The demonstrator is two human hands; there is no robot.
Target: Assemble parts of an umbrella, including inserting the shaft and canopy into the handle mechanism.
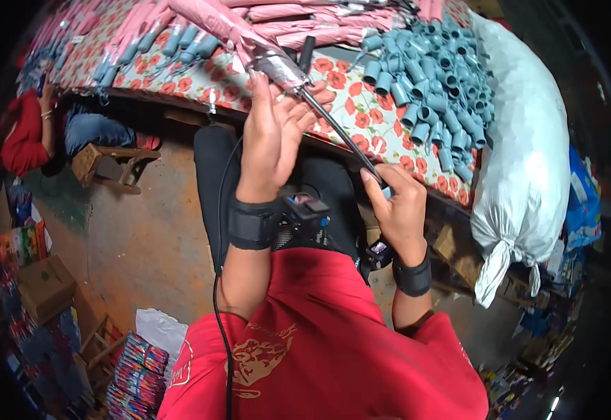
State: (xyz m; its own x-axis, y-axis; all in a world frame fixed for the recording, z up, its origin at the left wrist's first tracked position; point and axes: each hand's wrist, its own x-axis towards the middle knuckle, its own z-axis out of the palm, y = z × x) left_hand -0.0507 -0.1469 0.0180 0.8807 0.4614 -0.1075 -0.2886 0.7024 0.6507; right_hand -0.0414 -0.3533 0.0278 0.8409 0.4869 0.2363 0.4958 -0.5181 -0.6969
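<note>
At the flowered desk (351, 94), we pinch a pink umbrella (275, 66) by its black shaft (340, 134) in our right grip (399, 203); our left grip (270, 126) (palm up) sits spread beneath.

The head view looks down from above the wearer's red shirt (347, 336) — close to the lens at the lower edge — and forward past left hand (272, 129) and right hand (400, 203) to the flowered surface (363, 98), its fisheye circle fading to black at the corners.
</note>
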